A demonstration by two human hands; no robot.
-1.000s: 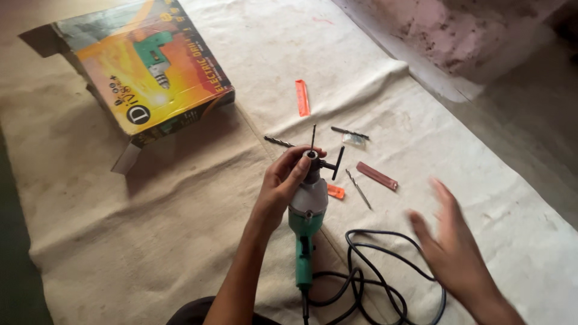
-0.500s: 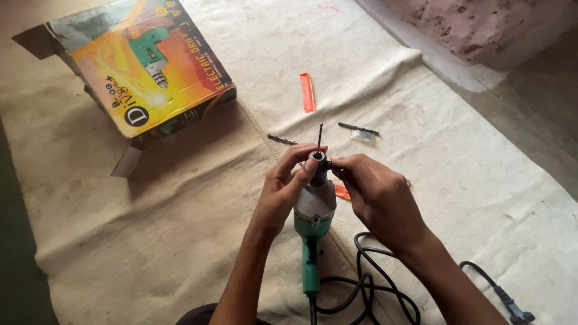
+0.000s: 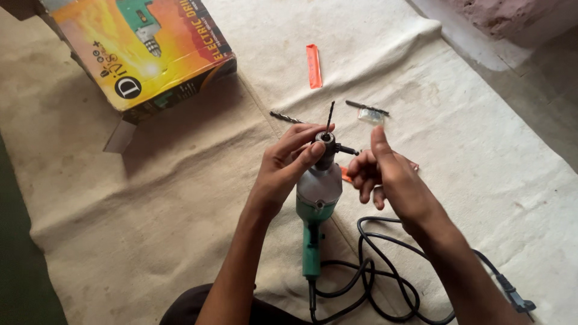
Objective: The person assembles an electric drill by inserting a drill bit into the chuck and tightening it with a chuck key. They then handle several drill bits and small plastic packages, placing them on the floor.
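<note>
A green and silver electric drill [image 3: 318, 192] stands nose-up over a beige cloth [image 3: 150, 198]. A thin dark drill bit [image 3: 330, 114] sticks up out of its chuck. My left hand [image 3: 289, 165] wraps the chuck from the left, with thumb and fingers on its top. A black chuck key [image 3: 346, 149] juts from the chuck's right side. My right hand [image 3: 391, 177] pinches the key's outer end, its fingers curled and one finger raised.
The drill's black cord [image 3: 385, 283] loops on the cloth toward me, and its plug [image 3: 518, 298] lies at the right. A colourful drill box [image 3: 150, 48] sits at the back left. An orange strip [image 3: 313, 65] and two loose bits [image 3: 286, 117] [image 3: 367, 109] lie behind the drill.
My right hand, open and off to the right a second ago, has come in to the chuck key. My left hand has stayed on the chuck.
</note>
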